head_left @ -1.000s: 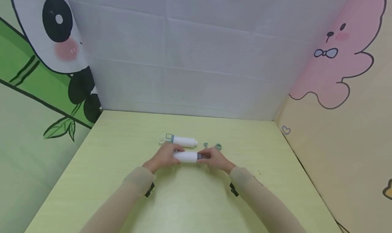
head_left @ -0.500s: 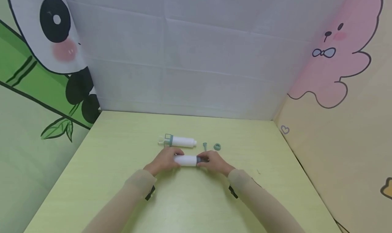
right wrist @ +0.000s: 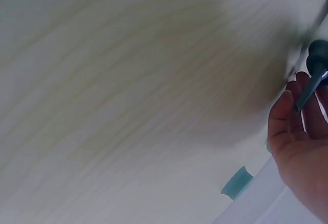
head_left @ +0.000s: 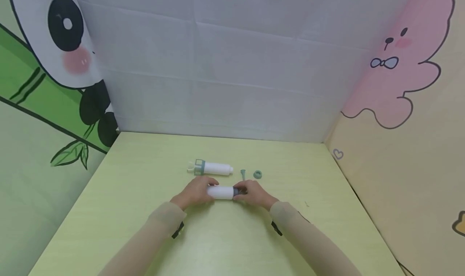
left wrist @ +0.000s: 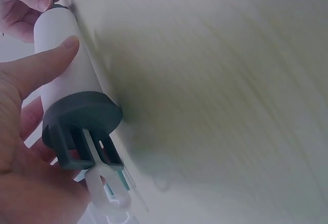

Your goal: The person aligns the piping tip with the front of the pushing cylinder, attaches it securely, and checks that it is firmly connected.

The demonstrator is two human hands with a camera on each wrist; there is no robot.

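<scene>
A white cylinder (head_left: 220,193) lies sideways between the two hands. The left hand (head_left: 196,191) grips it around its left part; the left wrist view shows the thumb on the white barrel (left wrist: 57,55), beside a dark green flanged end (left wrist: 82,114) with a pale looped handle (left wrist: 105,188). At the other end, the right hand (head_left: 254,193) has its fingers at a dark tip (head_left: 236,191). In the right wrist view, a thin dark nozzle (right wrist: 311,86) passes by the fingers of the right hand (right wrist: 302,142), which pinch around this end.
Behind the hands lies a second white cylinder (head_left: 217,168) with a green frame and pale handle. To its right are a small green funnel-like piece (head_left: 243,173) and a green ring (head_left: 257,174). A white sheet (head_left: 218,66) stands at the table's back edge.
Both hands and the held cylinder have come slightly nearer the person, away from the second cylinder, whose green frame now shows fully. The grips look the same.
</scene>
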